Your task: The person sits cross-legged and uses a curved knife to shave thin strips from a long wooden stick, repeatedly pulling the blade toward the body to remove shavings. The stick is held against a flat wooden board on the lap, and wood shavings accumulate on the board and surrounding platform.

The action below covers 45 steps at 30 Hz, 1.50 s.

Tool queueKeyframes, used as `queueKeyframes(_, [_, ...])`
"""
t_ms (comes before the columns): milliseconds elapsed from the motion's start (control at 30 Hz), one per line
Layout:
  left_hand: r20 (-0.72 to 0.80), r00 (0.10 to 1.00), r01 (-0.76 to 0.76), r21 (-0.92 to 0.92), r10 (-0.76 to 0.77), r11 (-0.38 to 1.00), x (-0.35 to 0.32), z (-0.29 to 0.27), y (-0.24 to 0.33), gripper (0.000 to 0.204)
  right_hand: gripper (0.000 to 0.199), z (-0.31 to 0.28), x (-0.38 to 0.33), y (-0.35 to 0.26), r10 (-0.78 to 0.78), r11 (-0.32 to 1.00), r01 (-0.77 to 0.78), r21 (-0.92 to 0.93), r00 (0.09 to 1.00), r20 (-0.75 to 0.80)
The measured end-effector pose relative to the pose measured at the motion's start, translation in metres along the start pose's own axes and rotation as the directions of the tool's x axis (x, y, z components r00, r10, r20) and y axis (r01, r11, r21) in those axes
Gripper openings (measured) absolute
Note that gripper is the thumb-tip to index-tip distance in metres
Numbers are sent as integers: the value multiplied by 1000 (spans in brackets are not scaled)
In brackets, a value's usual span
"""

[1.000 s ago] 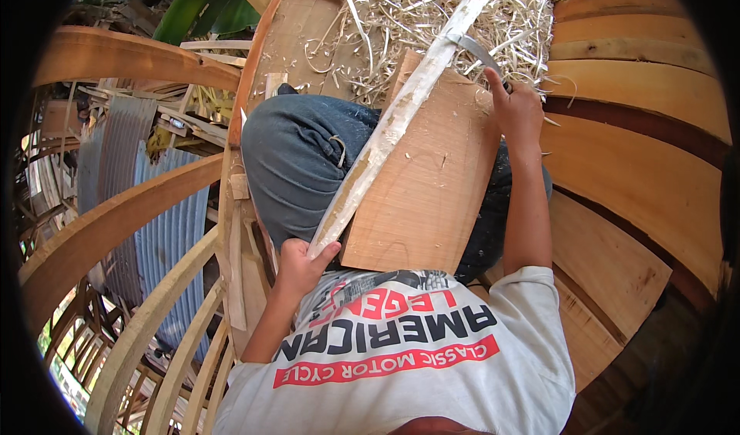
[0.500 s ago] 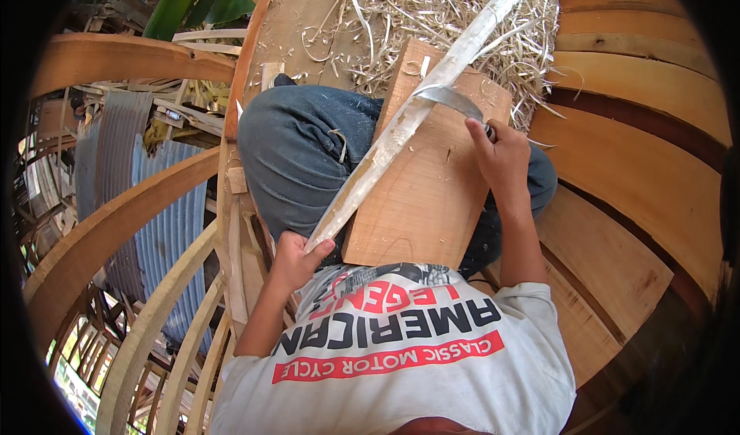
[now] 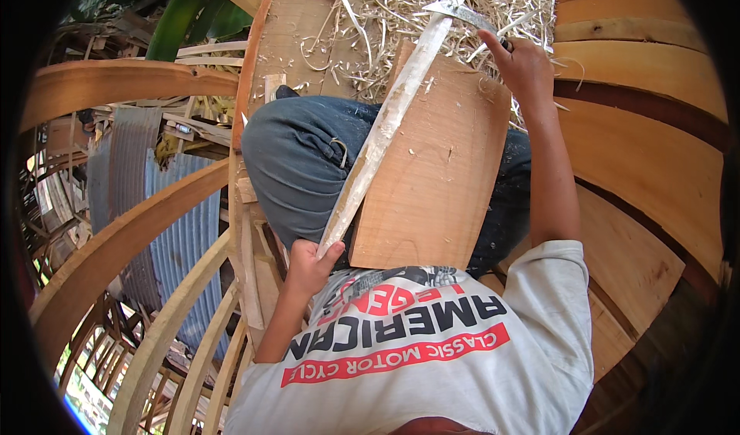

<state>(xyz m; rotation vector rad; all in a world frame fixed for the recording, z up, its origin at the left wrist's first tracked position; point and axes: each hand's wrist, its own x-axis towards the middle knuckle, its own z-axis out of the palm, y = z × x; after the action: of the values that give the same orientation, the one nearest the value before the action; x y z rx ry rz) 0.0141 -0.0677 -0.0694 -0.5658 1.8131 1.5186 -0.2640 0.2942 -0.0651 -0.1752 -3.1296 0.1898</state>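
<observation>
A long pale wooden pole (image 3: 383,130), its surface shaved rough and whitish with brownish patches, slants from my waist up to the far shavings. My left hand (image 3: 314,267) is closed round its near end. My right hand (image 3: 526,71) grips the dark handle of a sickle-like curved knife (image 3: 469,15). The blade lies across the pole near its far end, with the tip reaching past the pole's left side. Under the pole, a broad flat wooden board (image 3: 435,180) rests over my lap between my legs. Most of the knife's handle is hidden in my fingers.
Curled wood shavings (image 3: 378,38) heap at the far side. Wide curved planks (image 3: 640,146) rise on the right. Bent wooden ribs (image 3: 139,223) stand on the left, with corrugated metal sheets (image 3: 183,242) and scrap wood beyond them. My bent knee (image 3: 297,153) lies beside the pole.
My right hand and the curved knife have moved away from me along the pole, from above the board to over the shavings. The pole stands somewhat steeper; my left hand still holds its near end.
</observation>
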Motion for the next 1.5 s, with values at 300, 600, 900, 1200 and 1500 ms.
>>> queueKeyframes(300, [-12, 999, 35, -49, -36, 998, -4, 5, 4, 54, 87, 18, 46, 4, 169, 961, -199, 191, 972, 162])
queueKeyframes(600, [142, 973, 208, -172, -184, 963, 3, -13, -6, 51, 83, 5, 19, -2, -24, 979, 9, 202, 997, 72])
queueKeyframes(900, [85, 986, 149, -85, -142, 985, -3, -7, 3, 56, 76, 17, -3, -12, -92, 976, 93, 195, 996, -18])
queueKeyframes(1200, [119, 987, 117, -68, -109, 991, -1, -11, -3, 55, 74, 34, -4, -14, -288, 936, 309, 168, 948, -137])
queueKeyframes(1500, [94, 993, 80, -35, -77, 996, 0, -10, 1, 55, 69, 27, 34, 12, -186, 959, 207, 193, 975, -123])
